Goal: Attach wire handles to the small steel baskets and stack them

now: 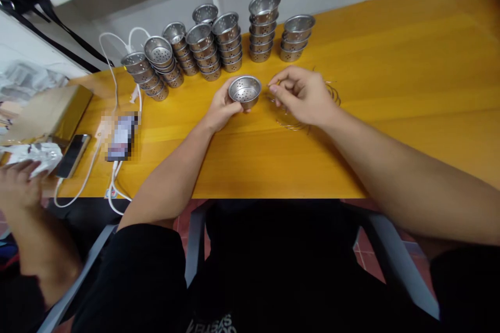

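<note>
I'm watching the left hand (221, 110) gripping a light, stiff metal cup (245, 91) by its rim; the right hand (302, 94) is pinching what's probably thin wire (273, 84).

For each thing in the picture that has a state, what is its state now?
Left hand: closed around the perforated metal cup.
Perforated metal cup: upright, open side up, held just above the table.
Right hand: fingertips pinching a thin wire beside the cup.
Wire rings: lying flat on the table, partly under the right hand.
Stacked cups: nested in several stacks, some leaning.
Phone: lying flat, screen dark.
</note>
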`<state>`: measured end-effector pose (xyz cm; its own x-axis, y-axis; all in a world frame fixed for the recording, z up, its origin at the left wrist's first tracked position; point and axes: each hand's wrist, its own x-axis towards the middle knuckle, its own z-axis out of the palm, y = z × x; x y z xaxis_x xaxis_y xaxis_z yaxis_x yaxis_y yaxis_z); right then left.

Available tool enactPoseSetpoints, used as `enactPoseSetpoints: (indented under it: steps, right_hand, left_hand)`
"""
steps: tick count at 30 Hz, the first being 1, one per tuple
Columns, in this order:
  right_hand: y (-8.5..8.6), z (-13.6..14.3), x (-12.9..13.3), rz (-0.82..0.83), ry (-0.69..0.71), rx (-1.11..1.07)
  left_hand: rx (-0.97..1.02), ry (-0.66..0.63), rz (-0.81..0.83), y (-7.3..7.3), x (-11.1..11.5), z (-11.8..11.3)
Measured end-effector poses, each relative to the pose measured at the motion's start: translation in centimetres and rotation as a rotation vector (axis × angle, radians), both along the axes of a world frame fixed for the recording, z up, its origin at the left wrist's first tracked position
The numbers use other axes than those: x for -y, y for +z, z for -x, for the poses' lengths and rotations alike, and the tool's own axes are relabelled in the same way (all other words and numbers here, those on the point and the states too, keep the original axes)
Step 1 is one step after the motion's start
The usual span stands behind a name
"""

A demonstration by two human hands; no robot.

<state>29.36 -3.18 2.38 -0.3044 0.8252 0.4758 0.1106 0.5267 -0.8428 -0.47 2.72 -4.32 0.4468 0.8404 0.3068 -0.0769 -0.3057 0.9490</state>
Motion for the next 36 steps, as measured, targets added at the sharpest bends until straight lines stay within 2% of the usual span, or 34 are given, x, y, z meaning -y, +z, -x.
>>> enactPoseSetpoints:
  steps: [2, 4, 8, 14, 20, 24, 29, 36]
  right_hand:
    - [0.1, 0.9, 0.7, 0.010, 0.034, -0.008]
    - [0.1, 1.5, 1.1, 0.011, 0.035, -0.006]
    - [-0.3, 1.1, 0.6, -0.061, -0.054, 0.027]
    - [-1.1, -0.6, -0.9, -0.066, -0.098, 0.021]
    - [-0.3, -0.5, -0.6, -0.006, -0.078, 0.024]
    - [0.4, -0.1, 0.0, -0.039, -0.095, 0.103]
    - [0.6, 0.2, 0.3, -0.070, -0.183, 0.196]
    - [1.4, 0.1, 0.3, -0.089, -0.288, 0.468]
  left_hand:
    - [-0.013, -0.008, -0.008, 0.4, 0.6, -0.5]
    - [-0.033, 0.039, -0.029, 0.9, 1.3, -1.0]
    - [-0.066, 0.138, -0.039, 1.3, 2.0, -1.6]
    - [-0.134, 0.095, -0.170, -0.3, 0.4, -1.1]
    - [-0.230, 0.080, -0.230, -0.8, 0.3, -1.0]
    - [-0.236, 0.072, -0.262, -0.7, 0.8, -1.1]
    - [-0.286, 0.060, -0.353, -1.3, 0.8, -1.6]
    - [-0.266, -0.002, -0.432, -1.2, 1.5, -2.6]
